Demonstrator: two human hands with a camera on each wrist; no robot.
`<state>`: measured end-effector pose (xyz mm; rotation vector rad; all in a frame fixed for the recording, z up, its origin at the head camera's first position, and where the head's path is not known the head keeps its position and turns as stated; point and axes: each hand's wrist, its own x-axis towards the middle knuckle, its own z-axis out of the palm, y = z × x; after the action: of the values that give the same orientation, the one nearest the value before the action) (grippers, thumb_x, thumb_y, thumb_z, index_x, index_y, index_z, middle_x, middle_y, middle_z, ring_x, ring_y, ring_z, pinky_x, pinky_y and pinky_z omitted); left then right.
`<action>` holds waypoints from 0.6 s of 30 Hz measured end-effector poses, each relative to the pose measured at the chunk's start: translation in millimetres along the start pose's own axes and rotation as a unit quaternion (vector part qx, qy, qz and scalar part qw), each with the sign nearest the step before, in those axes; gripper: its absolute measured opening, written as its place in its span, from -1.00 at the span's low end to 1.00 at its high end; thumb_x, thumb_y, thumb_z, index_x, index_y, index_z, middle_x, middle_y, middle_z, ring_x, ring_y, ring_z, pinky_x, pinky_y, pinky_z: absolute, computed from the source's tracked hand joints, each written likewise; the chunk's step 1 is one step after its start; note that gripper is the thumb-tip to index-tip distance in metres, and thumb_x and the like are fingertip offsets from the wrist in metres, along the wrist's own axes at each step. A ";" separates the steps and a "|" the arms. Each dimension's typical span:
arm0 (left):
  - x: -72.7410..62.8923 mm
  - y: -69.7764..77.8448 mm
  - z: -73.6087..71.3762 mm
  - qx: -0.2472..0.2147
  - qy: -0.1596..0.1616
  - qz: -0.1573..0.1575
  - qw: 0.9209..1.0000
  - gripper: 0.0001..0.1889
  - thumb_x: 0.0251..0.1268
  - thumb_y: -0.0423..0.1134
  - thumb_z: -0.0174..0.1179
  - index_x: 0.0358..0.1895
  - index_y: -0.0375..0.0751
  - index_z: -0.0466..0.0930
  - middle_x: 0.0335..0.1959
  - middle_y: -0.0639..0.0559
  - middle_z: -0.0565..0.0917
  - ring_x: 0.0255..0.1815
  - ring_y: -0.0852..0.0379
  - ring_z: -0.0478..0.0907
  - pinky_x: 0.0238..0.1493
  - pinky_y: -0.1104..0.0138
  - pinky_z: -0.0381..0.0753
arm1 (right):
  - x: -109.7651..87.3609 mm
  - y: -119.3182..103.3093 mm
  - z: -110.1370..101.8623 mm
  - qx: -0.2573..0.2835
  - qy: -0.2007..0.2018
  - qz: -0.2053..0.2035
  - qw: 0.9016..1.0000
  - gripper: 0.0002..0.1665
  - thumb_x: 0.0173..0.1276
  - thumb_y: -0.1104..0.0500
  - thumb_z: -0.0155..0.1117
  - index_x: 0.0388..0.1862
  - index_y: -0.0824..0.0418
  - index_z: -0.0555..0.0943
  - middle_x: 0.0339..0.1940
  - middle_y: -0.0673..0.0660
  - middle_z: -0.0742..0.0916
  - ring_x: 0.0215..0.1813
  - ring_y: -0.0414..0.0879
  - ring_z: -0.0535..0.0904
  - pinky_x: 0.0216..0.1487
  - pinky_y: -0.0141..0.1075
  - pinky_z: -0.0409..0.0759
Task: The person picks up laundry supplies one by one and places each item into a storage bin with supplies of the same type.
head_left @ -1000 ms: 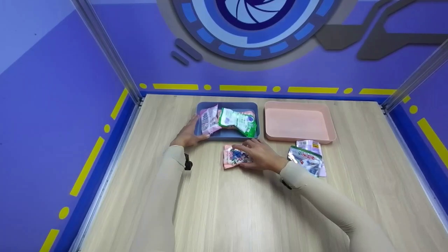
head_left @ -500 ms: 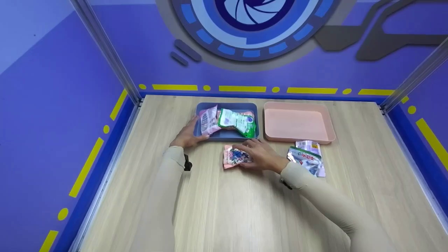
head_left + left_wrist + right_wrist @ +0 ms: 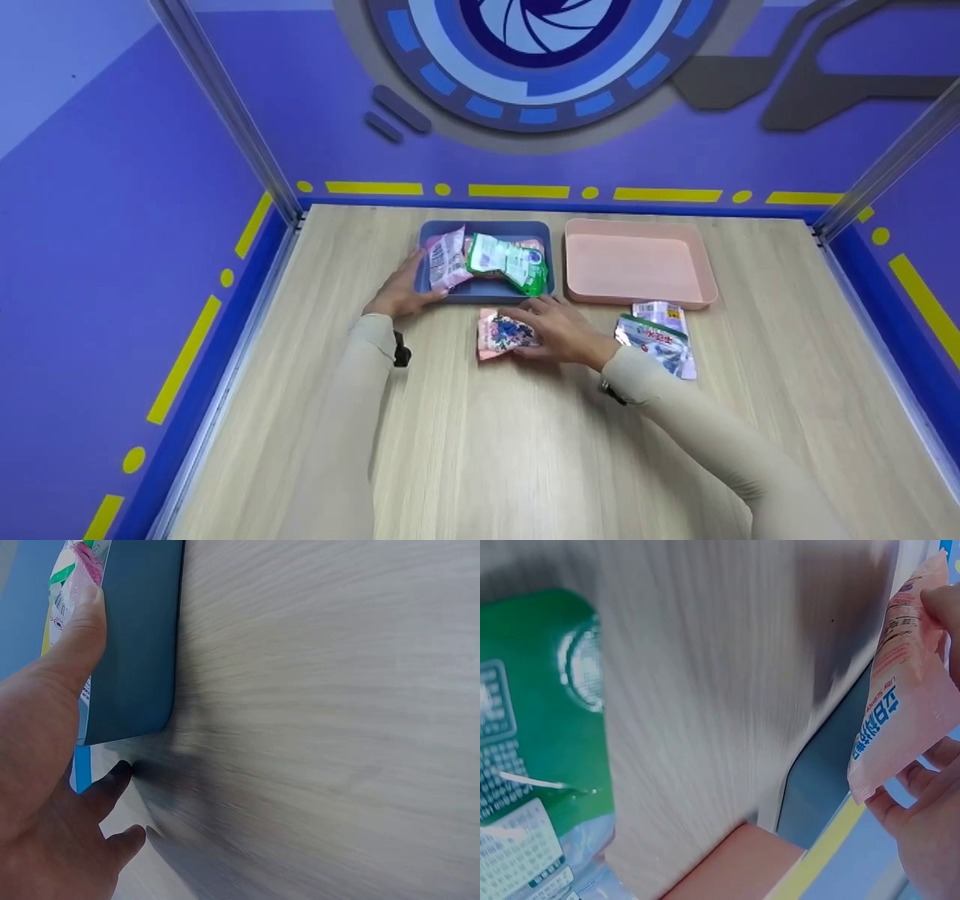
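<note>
My right hand (image 3: 564, 331) grips a pink packet (image 3: 892, 712) with a printed flower pattern, thumb on one side and fingers on the other. In the right wrist view the packet stands tilted just off the wooden table, with blue and red lettering on the face toward the camera. My left hand (image 3: 401, 289) rests at the near left corner of a blue-grey tray (image 3: 135, 652), thumb along the front rim, the other fingers spread by the left side. Inside the tray lie a pale pink packet (image 3: 448, 259) and a green-and-white packet (image 3: 506, 261), over a mostly hidden pink one.
A pink tray (image 3: 637, 262) stands close to the right of the blue-grey one. In front of it, near my right wrist, a green-topped pouch (image 3: 654, 341) overlaps a lilac packet (image 3: 664, 310). Purple panels (image 3: 360, 157) wall in the table at the back and sides.
The pink packet in my right hand has risen and tilted slightly, its near edge coming up a little. My left hand and the trays have stayed in place.
</note>
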<state>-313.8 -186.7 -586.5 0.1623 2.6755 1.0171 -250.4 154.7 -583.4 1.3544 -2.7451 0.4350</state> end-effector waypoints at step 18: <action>-0.9 1.6 1.2 0.011 0.001 -0.010 1.000 0.11 0.32 0.12 0.38 0.70 -0.06 -0.22 0.72 -0.04 -0.20 0.70 -0.07 -0.19 0.65 0.06 -0.10 | 2.8 1.4 -5.1 -0.021 0.021 -0.016 0.999 -0.11 0.32 -0.24 0.45 0.57 -0.09 0.38 0.14 0.14 0.67 0.13 0.12 0.57 0.14 0.12 0.58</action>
<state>-312.5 -185.0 -586.1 0.1373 2.6856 0.9832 -253.7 154.8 -578.4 1.3627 -2.6798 0.3964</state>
